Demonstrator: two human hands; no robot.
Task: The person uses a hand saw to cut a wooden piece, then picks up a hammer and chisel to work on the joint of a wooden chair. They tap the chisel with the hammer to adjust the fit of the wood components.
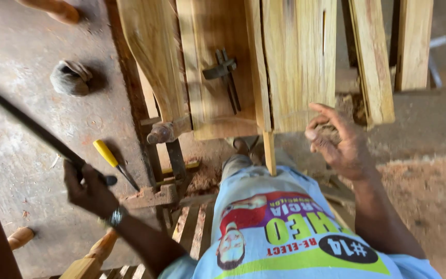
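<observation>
Seen from above, a person in a pale blue printed shirt (290,232) is standing over a stack of light wooden planks (295,62) leaning against a bench. The left hand (90,190) is closing its fingers around the lower end of a long, dark, thin bar (32,126), which is running up and away from the fist toward the upper left; a wristwatch (114,217) is showing at that wrist. The right hand (339,142), well apart from the left, is hovering with its fingers curled just below the bottom edge of the planks; whether it is gripping anything cannot be told, as the palm is partly hidden. Just beside the left hand, toward the planks, a yellow-handled screwdriver (112,160) is lying on the grey floor (37,170). Between the two hands, a narrow wooden strip (269,152) is hanging down from the planks toward the person's body. Above the right hand and to its left, a dark metal clamp (225,72) is resting on one plank. Farther above the left hand, a rounded brownish lump (70,77) is sitting on the floor.
</observation>
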